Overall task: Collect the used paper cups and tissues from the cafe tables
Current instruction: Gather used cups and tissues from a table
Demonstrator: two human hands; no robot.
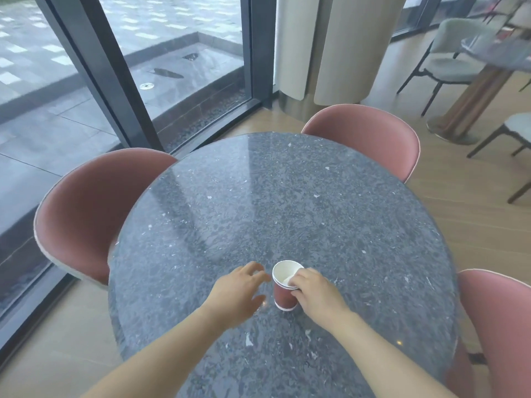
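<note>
Right hand [316,294] grips stacked paper cups [283,297], axis upright, mouth up; left hand [238,291] loose, empty

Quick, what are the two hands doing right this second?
Left hand: open, holding nothing, just beside the red paper cup.
Right hand: holds that cup by its rim.

Legible text, labels, numbers: we find none. The red paper cup [283,297] bears only plain white bands; we read nothing on the speckled table top [258,196].
</note>
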